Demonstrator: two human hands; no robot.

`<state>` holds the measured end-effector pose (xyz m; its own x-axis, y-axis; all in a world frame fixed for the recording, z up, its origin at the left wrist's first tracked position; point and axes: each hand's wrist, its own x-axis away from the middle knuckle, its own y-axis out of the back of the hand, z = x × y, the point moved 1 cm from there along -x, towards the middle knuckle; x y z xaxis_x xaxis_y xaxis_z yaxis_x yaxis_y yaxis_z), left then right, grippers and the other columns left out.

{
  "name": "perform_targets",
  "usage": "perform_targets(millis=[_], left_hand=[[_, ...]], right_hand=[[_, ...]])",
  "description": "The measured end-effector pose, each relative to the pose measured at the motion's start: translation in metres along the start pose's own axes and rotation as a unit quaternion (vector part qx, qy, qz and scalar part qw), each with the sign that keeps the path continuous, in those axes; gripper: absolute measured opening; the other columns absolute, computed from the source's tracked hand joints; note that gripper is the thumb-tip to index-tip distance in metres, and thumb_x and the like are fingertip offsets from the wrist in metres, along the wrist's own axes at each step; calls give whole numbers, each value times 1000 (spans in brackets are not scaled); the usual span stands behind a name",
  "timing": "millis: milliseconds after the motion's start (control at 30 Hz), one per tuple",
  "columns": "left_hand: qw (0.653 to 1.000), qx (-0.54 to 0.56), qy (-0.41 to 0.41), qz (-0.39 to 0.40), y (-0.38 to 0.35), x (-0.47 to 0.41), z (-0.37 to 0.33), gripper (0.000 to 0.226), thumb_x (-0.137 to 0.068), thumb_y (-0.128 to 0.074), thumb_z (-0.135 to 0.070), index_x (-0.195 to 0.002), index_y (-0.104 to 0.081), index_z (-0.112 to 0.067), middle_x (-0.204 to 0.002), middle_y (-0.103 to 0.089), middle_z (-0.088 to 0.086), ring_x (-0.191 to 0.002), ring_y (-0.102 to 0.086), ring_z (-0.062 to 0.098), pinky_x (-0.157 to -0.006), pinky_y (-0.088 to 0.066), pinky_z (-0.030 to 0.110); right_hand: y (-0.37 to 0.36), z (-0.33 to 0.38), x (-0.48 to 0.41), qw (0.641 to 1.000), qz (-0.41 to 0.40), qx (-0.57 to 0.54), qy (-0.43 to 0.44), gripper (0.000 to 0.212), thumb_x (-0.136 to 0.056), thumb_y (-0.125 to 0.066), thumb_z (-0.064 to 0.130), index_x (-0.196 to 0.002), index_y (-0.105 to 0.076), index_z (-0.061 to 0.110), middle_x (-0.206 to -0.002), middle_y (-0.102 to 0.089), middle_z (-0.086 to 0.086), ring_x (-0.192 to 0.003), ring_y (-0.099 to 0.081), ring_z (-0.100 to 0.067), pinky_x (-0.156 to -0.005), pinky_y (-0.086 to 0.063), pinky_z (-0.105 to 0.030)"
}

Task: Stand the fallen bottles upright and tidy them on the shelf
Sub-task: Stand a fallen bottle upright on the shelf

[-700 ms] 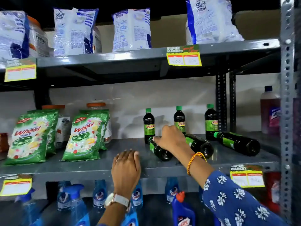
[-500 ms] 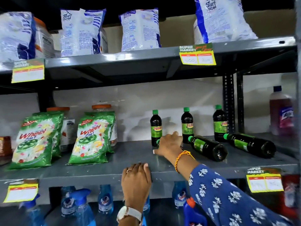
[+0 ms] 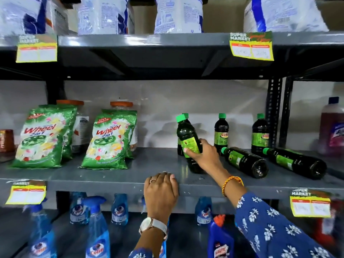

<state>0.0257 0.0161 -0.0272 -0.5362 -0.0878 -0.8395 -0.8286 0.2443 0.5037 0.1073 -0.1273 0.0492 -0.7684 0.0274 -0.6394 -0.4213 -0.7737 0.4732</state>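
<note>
My right hand [image 3: 202, 155] grips a dark bottle with a green cap and green label [image 3: 187, 137], tilted nearly upright with its base on the middle shelf [image 3: 130, 174]. Another upright bottle stands right behind it, mostly hidden. Two more bottles stand upright at the back [image 3: 221, 134] [image 3: 260, 135]. Two bottles lie on their sides to the right [image 3: 245, 162] [image 3: 296, 162], caps pointing left. My left hand [image 3: 161, 192] rests on the shelf's front edge, fingers curled over it.
Green Wheel detergent bags [image 3: 42, 138] [image 3: 109, 140] and orange-lidded jars stand on the left of the same shelf. White and blue bags fill the upper shelf. Blue spray bottles [image 3: 97, 228] sit below. A pink bottle [image 3: 333, 127] stands far right behind the upright post.
My right hand has lifted the leftmost fallen bottle from lying on its side to nearly upright. The view has moved closer to the shelf. My left hand stays on the edge.
</note>
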Motion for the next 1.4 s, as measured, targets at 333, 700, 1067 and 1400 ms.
perform_targets(millis=[333, 700, 1067, 1400], left_hand=[[999, 23, 4, -35, -8, 0, 2, 36, -86, -39, -22, -73, -71, -9, -79, -74, 8, -72, -67, 25, -75, -49, 37], [998, 21, 3, -66, -14, 1, 3, 36, -85, -39, -21, -74, -71, -7, -78, -74, 10, -70, -66, 27, -74, -47, 37], [996, 15, 4, -89, -18, 1, 3, 36, -86, -39, -20, -74, -70, -7, -78, -73, 10, -69, -65, 26, -74, -44, 36], [997, 0, 19, -73, -17, 1, 0, 38, -87, -35, -22, -73, -68, -9, -75, -72, 9, -69, -63, 27, -75, -40, 37]], right_hand=[[-15, -23, -5, 984, 74, -137, -84, 51, -73, -62, 56, -114, -50, 28, -107, -60, 3, -109, -56, -24, -85, -43, -31], [-20, -35, -11, 971, 75, -193, -119, 64, -60, -77, 32, -109, -38, 22, -95, -59, 6, -99, -58, -21, -79, -44, -32], [-17, -32, -9, 959, 71, -241, -131, 51, -67, -75, 19, -108, -45, 15, -89, -59, 6, -84, -56, -10, -68, -43, -25], [-17, -34, -9, 956, 93, -249, -123, 54, -62, -82, 20, -105, -51, 16, -96, -63, 4, -87, -59, -11, -73, -46, -24]])
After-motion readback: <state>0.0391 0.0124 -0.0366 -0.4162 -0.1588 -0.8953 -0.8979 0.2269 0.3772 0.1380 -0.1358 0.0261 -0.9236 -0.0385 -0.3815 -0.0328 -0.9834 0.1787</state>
